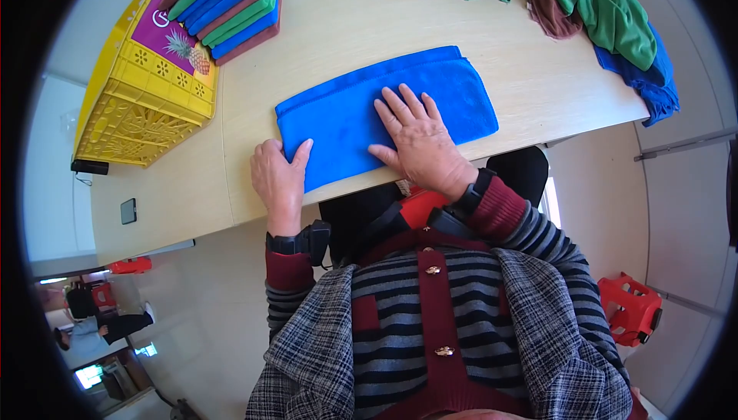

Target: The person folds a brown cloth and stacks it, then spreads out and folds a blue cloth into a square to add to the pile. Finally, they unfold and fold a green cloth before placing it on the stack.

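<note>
A blue towel (346, 124), folded into a long strip, lies flat on the pale table in front of me. My right hand (419, 139) rests on top of it near the middle, palm down with the fingers spread. At the towel's left end is my left hand (279, 178), its thumb over the near left corner and its other fingers beside the edge on the table. The fingers of the left hand are partly curled, and whether they pinch the cloth is hard to see.
A stack of folded brown, green and blue towels (231, 8) stands at the back left against a yellow plastic crate (157, 97). Loose green, brown and blue towels (607, 20) hang over the right table edge. A small dark device (128, 211) lies at the left; a red stool (630, 308) stands right.
</note>
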`<state>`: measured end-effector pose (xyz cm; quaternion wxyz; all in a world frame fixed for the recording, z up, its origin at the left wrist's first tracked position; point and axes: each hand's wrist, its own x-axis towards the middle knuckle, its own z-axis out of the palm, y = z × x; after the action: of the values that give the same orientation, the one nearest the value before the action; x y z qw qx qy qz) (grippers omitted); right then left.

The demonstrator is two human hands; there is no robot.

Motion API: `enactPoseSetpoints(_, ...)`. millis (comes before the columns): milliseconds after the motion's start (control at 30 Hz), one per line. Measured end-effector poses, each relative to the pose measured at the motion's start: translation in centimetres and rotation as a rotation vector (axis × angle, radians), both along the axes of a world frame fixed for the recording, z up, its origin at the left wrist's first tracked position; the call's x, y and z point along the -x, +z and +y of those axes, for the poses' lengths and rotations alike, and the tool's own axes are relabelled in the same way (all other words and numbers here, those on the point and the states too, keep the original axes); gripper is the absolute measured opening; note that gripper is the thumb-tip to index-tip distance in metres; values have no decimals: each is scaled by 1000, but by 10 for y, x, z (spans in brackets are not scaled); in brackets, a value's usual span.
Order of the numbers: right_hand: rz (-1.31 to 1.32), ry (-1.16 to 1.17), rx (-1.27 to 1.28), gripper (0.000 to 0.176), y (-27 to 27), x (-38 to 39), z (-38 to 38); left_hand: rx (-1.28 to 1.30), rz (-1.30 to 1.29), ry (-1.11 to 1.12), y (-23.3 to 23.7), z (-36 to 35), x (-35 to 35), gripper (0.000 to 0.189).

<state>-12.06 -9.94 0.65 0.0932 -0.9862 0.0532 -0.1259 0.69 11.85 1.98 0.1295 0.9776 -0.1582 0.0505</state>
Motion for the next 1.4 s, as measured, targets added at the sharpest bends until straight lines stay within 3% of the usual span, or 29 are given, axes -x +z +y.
enactPoseSetpoints(233,53,36,40,93,3,18,8,186,286,48,2,-9,-16,38)
enactPoseSetpoints(333,43,33,52,96,0,22,8,1114,718,-180,-14,6,-28,36)
enactPoseSetpoints(367,36,31,58,97,0,23,8,1109,721,-183,-16,10,-31,36)
enactPoseSetpoints(467,31,27,67,96,-2,22,12,1378,1092,-98,4,15,-34,41)
enactPoseSetpoints(600,39,49,60,92,-1,15,20,1478,1121,-107,29,15,-41,44)
enactPoseSetpoints(767,14,124,94,84,-5,-1,39,1456,1023,-284,71,-29,-39,38)
enactPoseSetpoints(867,-10,156,64,77,-3,2,37,1238,914,-511,80,-69,-38,27)
enactPoseSetpoints(1067,-120,303,-49,62,-4,40,10,952,775,-576,63,-145,-12,19)
enactPoseSetpoints(1200,-40,333,-36,58,-2,61,1,771,711,-547,30,-184,-1,22)
enactPoseSetpoints(1300,164,339,-149,54,6,61,2,679,634,-548,17,-202,8,25)
enactPoseSetpoints(1400,146,351,-139,55,3,60,1,659,612,-539,17,-205,12,27)
